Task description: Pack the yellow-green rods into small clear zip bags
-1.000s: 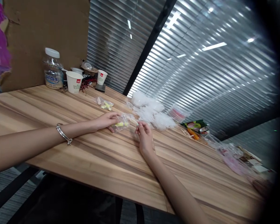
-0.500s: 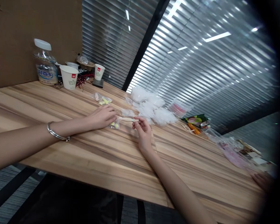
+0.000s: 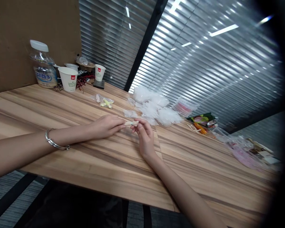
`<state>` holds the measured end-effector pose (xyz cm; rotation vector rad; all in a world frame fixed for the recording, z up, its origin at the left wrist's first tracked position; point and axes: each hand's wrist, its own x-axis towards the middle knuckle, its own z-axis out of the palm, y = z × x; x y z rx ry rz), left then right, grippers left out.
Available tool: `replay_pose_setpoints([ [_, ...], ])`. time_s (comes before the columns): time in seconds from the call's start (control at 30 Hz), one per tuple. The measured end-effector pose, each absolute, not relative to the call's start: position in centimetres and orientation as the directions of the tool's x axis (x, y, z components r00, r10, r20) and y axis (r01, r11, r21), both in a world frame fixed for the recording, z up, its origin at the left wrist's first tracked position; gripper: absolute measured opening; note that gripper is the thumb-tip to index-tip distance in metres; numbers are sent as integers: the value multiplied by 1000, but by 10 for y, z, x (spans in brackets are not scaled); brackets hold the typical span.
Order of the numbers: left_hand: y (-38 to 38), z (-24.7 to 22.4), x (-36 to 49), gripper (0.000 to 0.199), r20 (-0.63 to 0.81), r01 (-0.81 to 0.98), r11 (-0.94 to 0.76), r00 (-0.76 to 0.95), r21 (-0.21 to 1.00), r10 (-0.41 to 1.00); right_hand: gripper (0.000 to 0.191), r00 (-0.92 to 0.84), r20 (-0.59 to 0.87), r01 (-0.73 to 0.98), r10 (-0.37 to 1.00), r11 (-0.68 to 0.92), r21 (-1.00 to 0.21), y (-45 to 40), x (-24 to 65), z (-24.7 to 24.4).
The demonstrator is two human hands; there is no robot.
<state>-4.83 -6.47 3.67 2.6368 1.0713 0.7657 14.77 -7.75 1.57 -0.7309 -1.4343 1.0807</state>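
Observation:
A small, pale cream strip [image 3: 130,123] spans the gap between my two hands, just above the tabletop; its kind is too small to make out. My right hand [image 3: 144,133] pinches its right end between thumb and fingers. At the other end, my left hand [image 3: 109,126] lies palm down with its fingers together, closed on the strip's left tip. A silver bangle [image 3: 55,141] circles my left wrist. Beyond my left hand lie small clear bags [image 3: 106,103] with yellow and pinkish pieces. A flat clear packet [image 3: 130,113] rests just behind the strip.
White fluffy bundles in plastic [image 3: 152,106] sit near the blinds, beside a clear container [image 3: 184,107] with something pink. Paper cups [image 3: 68,80] and a large plastic jar [image 3: 44,69] stand at the back left. Pink plastic wrapping [image 3: 245,158] and other items lie at the right.
My left hand has shifted slightly right and down, closer to my right hand, so less of the strip shows. The yellow-filled bag by its fingertips is out of sight.

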Motion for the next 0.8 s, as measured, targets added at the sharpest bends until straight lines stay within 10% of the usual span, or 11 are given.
replay_pose_setpoints([
  [0.6,-71,33,-48,32,333,465,-667,612,582,717,25,-229,384,-197,894,344,-918,-81,147,16],
  [0.8,-72,36,-49,33,355,493,-718,639,491,682,23,-252,373,-215,893,324,-921,-79,147,14],
])
